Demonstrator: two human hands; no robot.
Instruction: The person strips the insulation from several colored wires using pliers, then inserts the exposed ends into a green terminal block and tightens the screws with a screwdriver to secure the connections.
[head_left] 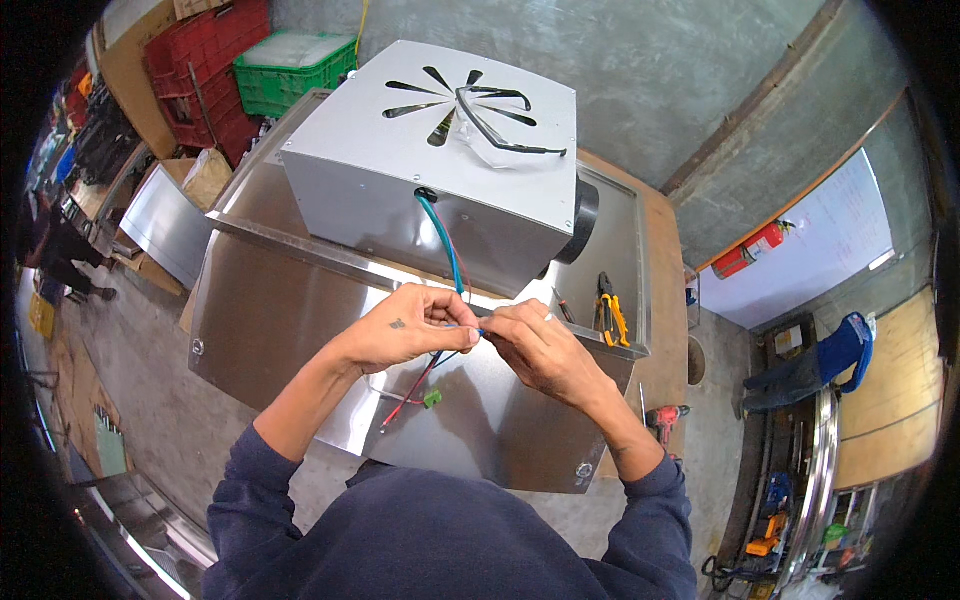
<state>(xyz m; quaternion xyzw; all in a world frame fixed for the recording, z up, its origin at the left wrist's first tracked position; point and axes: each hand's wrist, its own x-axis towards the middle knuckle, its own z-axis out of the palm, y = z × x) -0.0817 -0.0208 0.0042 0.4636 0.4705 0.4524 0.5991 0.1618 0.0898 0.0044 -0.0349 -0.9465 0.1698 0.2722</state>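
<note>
Both hands meet over the steel panel, fingertips closed on a thin blue wire (446,358). My left hand (400,327) pinches it between thumb and fingers, and my right hand (540,350) grips it just beside. The fingers hide the exact spot they work on. Teal cables (443,238) come out of a hole in the front of a grey metal box (370,205) and run down behind the hands. Below the hands, a red wire (405,402) and a green connector (432,399) hang loose over the shiny steel panel (270,330).
Safety glasses (492,135) lie on the slotted box top. Yellow-handled pliers (611,312) and a screwdriver (564,306) rest right of the box. A red drill (663,420) lies at the right. Green (300,72) and red crates (190,60) stand behind; a person (830,360) is far right.
</note>
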